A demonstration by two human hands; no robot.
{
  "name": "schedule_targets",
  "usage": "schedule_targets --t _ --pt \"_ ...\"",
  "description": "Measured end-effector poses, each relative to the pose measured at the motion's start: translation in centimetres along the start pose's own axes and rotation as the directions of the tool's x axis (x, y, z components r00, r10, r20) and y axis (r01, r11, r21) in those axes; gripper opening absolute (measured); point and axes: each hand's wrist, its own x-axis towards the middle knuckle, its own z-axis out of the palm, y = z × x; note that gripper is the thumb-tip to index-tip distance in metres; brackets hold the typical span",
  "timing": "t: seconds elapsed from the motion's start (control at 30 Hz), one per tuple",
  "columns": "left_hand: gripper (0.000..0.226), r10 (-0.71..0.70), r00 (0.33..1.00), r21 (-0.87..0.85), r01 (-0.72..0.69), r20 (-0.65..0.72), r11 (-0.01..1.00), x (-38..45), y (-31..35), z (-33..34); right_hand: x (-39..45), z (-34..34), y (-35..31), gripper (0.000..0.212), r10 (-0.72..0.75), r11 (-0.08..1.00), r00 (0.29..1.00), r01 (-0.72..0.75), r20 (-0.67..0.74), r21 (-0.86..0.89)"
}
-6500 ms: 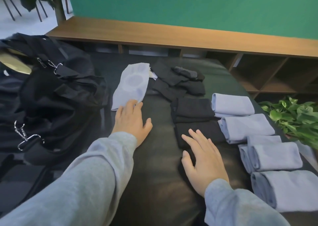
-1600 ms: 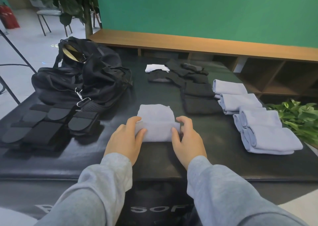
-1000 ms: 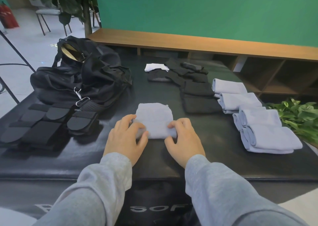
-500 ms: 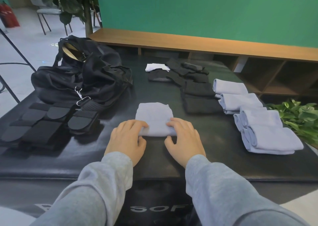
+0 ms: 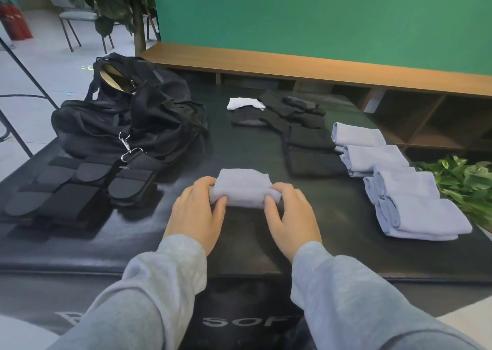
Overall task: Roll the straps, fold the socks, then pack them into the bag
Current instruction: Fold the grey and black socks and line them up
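The black duffel bag point(image 5: 127, 118) sat unzipped at your far left, ready for packing. Folded blue socks point(image 5: 399, 182) lined your right side. At centre, your left hand point(image 5: 195, 214) and right hand point(image 5: 291, 216) each gripped an end of a light-blue sock point(image 5: 243, 191), likely to tighten its fold.

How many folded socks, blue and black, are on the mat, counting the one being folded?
Blue socks: 5
Black socks: 2
Total: 7
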Motion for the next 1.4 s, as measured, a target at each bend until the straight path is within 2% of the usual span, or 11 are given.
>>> schedule_targets --t 0.17,0.6,0.77,0.9,1.0,1.13,1.17,1.23,1.3,1.33,1.4 --pt "0.039 -0.032 0.999 -0.032 0.032 0.004 0.999 -0.1 0.3 -0.2 -0.1 -0.2 -0.1 0.020 0.059 0.995 0.998 -0.058 -0.005 0.075" --pt "0.035 -0.073 0.996 -0.131 0.079 0.050 0.988 -0.2 -0.4 0.1 0.1 -0.4 -0.2 0.018 0.146 0.983 0.989 -0.147 0.010 0.112" --pt "0.023 0.098 0.995 -0.068 -0.099 -0.016 0.993 -0.5 -0.3 0.0 0.2 -0.1 0.1 0.011 0.137 0.988 0.991 -0.137 0.008 0.077" --pt "0.011 0.146 0.989 0.066 -0.145 -0.005 0.987 0.0 -0.8 0.5 0.4 0.0 0.4 0.016 0.096 0.995 0.995 -0.096 -0.015 0.007" --pt "0.023 0.233 0.972 0.225 -0.222 -0.027 0.949 0.1 -0.9 0.9 0.8 0.5 0.8 0.020 0.025 0.998 0.998 -0.029 -0.057 -0.064" --pt "0.030 0.410 0.910 0.384 -0.402 0.065 0.831 0.4 -0.8 1.0 0.4 1.3 0.6 0.037 -0.278 0.918 0.951 0.222 -0.134 -0.329" --pt "0.035 0.438 0.892 0.415 -0.444 0.114 0.794 0.5 -0.7 1.1 0.4 1.3 0.5 0.043 -0.353 0.878 0.932 0.299 -0.085 -0.373" --pt "0.048 0.421 0.878 0.468 -0.477 0.226 0.744 0.5 -0.3 1.1 0.6 1.3 0.1 0.059 -0.367 0.815 0.919 0.392 0.143 -0.427" --pt "0.051 0.315 0.888 0.465 -0.446 0.334 0.764 0.8 0.3 1.1 1.0 1.1 0.0 0.064 -0.228 0.839 0.915 0.358 0.334 -0.410" --pt "0.052 0.198 0.897 0.445 -0.375 0.395 0.813 0.9 0.6 1.0 1.2 1.1 0.0 0.059 -0.155 0.855 0.909 0.320 0.388 -0.409" --pt "0.051 0.032 0.890 0.492 -0.281 0.454 0.824 0.8 1.5 0.8 1.4 1.0 -0.7 0.056 -0.073 0.875 0.904 0.261 0.422 -0.408"
